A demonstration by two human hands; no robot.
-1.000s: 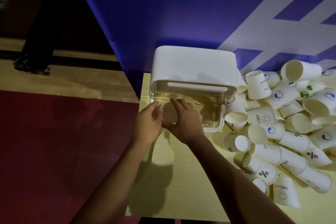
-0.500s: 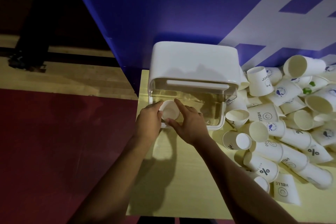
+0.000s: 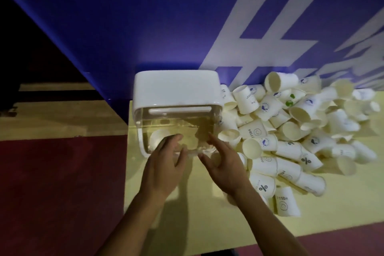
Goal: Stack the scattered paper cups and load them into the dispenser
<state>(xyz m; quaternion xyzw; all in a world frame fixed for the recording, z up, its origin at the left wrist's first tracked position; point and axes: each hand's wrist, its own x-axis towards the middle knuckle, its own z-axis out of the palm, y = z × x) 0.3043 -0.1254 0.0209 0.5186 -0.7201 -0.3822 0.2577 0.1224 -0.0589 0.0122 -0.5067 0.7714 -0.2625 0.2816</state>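
The dispenser [image 3: 176, 89], with a white lid and a clear front box, stands at the back left of the yellow table [image 3: 197, 224]. A white paper cup [image 3: 156, 138] shows through the clear wall at the box's left, its round end facing me. My left hand [image 3: 164, 164] is in front of that cup with relaxed fingers at the clear front, holding nothing. My right hand [image 3: 224, 164] hovers beside it with fingers spread and nothing in it, fingertips near the box's lower right. Scattered paper cups [image 3: 291, 131] lie heaped to the right.
A blue wall with white lettering [image 3: 145, 27] rises directly behind the dispenser and the cup pile. The table's left edge runs just beside the dispenser, with red floor [image 3: 62, 193] below. Some stacked cups [image 3: 286, 170] lie on their sides near my right forearm.
Both hands held a cup at the dispenser's front left. The cup now sits inside the clear box, and both hands have let go and drawn apart.
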